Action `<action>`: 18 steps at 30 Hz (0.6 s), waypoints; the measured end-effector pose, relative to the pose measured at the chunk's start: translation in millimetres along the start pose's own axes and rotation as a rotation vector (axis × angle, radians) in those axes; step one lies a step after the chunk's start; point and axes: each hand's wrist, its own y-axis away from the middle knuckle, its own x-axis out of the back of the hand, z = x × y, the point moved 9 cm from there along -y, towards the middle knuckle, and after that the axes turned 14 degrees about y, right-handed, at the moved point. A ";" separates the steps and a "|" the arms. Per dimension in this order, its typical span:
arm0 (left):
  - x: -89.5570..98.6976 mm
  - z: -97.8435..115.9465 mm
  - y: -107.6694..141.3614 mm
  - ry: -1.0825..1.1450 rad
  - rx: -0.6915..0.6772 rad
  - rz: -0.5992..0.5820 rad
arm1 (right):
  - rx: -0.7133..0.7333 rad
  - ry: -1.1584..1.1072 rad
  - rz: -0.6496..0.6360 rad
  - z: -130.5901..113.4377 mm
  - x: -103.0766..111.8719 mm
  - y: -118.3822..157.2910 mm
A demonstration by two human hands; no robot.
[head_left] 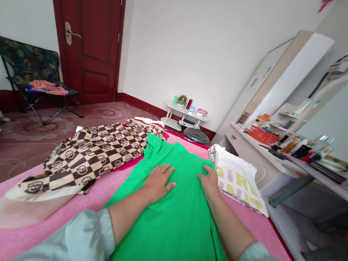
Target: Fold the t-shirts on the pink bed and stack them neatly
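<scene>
A green garment (171,220) lies spread down the middle of a pink bed cover (95,209). My left hand (157,182) rests flat on its upper part, fingers stretched and thumb apart, holding nothing. At the garment's right edge, my right hand (209,181) touches the cloth with thumb and fingers apart; some of its fingertips are hard to see. A brown and cream checkered garment (98,152) lies loosely to the left. Just right of my right hand is a folded white T-shirt (237,171) with yellow and pink lettering.
A small white table (182,110) with a plant stands past the bed's far end. On the right, a dresser (246,143) carries a red basket (262,135) and bottles. A folding chair (28,71) with clothing on it stands left, near a dark red door (93,36).
</scene>
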 end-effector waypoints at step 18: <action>44.4 -33.5 -4.4 0.631 0.146 0.430 | 0.159 0.327 -0.281 -29.2 -48.6 13.3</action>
